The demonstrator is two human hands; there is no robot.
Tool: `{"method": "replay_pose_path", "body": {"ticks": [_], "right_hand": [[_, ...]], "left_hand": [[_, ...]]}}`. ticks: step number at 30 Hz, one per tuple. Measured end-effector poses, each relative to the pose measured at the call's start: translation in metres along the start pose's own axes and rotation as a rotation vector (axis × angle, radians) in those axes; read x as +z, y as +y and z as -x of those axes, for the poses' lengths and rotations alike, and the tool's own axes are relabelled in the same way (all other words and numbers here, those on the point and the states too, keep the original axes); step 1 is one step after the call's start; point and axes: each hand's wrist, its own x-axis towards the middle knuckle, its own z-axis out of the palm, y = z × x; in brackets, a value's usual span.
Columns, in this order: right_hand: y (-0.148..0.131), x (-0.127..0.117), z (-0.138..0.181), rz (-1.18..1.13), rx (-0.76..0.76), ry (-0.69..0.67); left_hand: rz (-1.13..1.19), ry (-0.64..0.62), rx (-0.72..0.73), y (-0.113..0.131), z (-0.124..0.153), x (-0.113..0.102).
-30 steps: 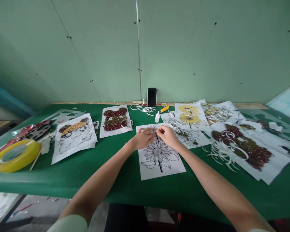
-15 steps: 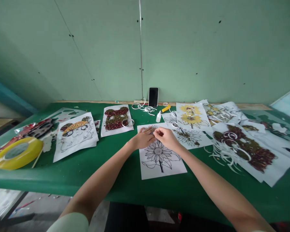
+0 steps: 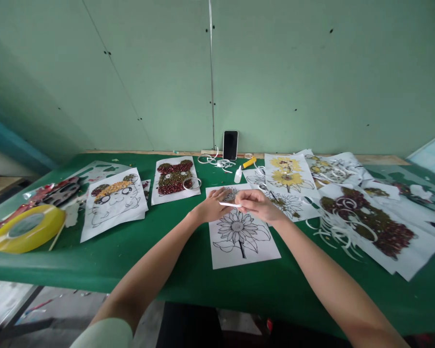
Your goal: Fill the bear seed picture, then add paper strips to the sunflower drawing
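A black-and-white sunflower drawing [image 3: 241, 237] lies on the green table [image 3: 159, 261] in front of me. My left hand [image 3: 212, 205] rests flat on the top of that sheet, fingers stretched out. My right hand [image 3: 258, 203] hovers just above the sheet, pinching a thin white strip [image 3: 229, 204] that runs leftward toward my left fingers. Both forearms reach in from the bottom edge.
A yellow tape roll [image 3: 25, 228] lies far left, next to a hamster picture [image 3: 114, 198] and a bear picture [image 3: 174, 178]. A phone [image 3: 230, 145] leans on the wall, with a small glue bottle [image 3: 237, 175] before it. Finished flower pictures [image 3: 288, 176] and white strips [image 3: 329, 234] cover the right.
My right hand has pulled away to the right, drawing out a white strip from under my left fingers. My left fingers have flattened on the sheet.
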Motion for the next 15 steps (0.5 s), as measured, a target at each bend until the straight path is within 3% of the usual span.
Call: {"method": "replay_pose_path", "body": {"ticks": [4,7,9,11,15], "right_hand": [[0.005,-0.017,-0.001,-0.043,0.029,0.081],[0.006,-0.021,-0.003,-0.03,0.03,0.172],[0.008,-0.022,-0.005,-0.022,0.022,0.227],[0.011,-0.022,-0.007,0.002,0.026,0.283],[0.021,-0.026,-0.012,0.097,0.065,0.374]], "left_hand": [[0.111,0.105,0.029,-0.003,-0.005,-0.006],[0.448,0.214,-0.05,-0.005,-0.01,-0.017],[0.789,0.189,-0.135,-0.004,-0.009,-0.028],[1.092,0.088,-0.197,-0.003,-0.005,-0.039],[1.313,0.018,-0.32,-0.005,0.002,-0.055]]}}
